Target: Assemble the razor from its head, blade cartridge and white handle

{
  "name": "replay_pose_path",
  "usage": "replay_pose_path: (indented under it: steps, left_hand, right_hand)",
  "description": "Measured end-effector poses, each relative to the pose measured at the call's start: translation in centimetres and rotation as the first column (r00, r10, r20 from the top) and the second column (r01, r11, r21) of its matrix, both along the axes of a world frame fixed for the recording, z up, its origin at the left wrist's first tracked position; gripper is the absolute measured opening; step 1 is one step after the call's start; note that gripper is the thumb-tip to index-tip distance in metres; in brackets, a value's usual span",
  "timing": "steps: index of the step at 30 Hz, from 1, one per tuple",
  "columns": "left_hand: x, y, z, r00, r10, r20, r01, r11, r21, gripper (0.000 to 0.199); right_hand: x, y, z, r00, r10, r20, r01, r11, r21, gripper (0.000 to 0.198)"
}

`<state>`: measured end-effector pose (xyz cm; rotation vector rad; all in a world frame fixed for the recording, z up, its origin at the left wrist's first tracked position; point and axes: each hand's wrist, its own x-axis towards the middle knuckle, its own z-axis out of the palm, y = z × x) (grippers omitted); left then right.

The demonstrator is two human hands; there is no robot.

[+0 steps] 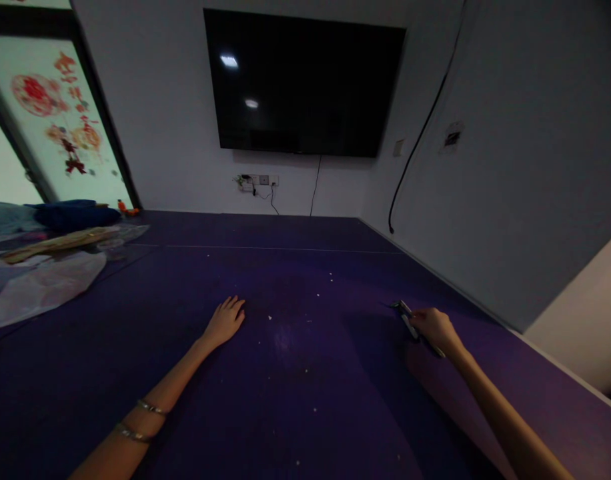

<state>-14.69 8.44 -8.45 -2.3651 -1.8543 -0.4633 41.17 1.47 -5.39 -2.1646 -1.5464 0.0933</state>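
Observation:
My left hand [225, 321] rests palm down on the dark purple tabletop [195, 413], fingers stretched out and holding nothing. Over on the right, my right hand [438, 328] is closed around a slim dark-and-silver hand tool [405, 316]. Its metal end points forward and left, close to or touching the surface; I cannot make out the exact kind. Part of its handle is hidden by my fingers. Several small white scraps [270, 318] lie scattered between my two hands.
Clear plastic sheeting [60, 283], a flat brown piece [60, 244] and dark blue cloth [78, 215] are heaped at the left. Small orange items [125, 208] stand behind. A black cable [420, 137] hangs along the right wall; a television [305, 87] is mounted ahead.

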Motion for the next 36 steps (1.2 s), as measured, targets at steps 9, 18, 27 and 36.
replay_pose_path:
  steps: [9,18,27,36]
  left_hand:
    - [0.0,0.2,0.0,1.000,0.003,-0.024,-0.003,1.000,-0.008,0.047]
    - [2.7,-0.3,2.9,0.998,-0.048,0.039,0.046,0.997,0.056,0.038]
    - [15.0,-4.0,8.6,0.693,-0.415,0.590,0.505,0.863,0.013,0.026]
    - [18.9,-4.2,8.6,0.391,-0.041,0.919,0.528,0.829,-0.187,0.042]
  right_hand:
    - [-1.7,-0.7,0.1,0.986,0.025,0.164,-0.003,0.991,-0.132,0.016]
    - [-3.3,-0.5,1.0,0.997,0.070,0.016,-0.069,0.994,-0.085,0.021]
    - [-14.6,0.1,5.1,0.915,0.363,-0.176,-0.316,0.917,0.244,0.026]
    - [-21.7,-1.0,7.6,0.852,0.520,0.065,-0.514,0.803,0.302,0.018]
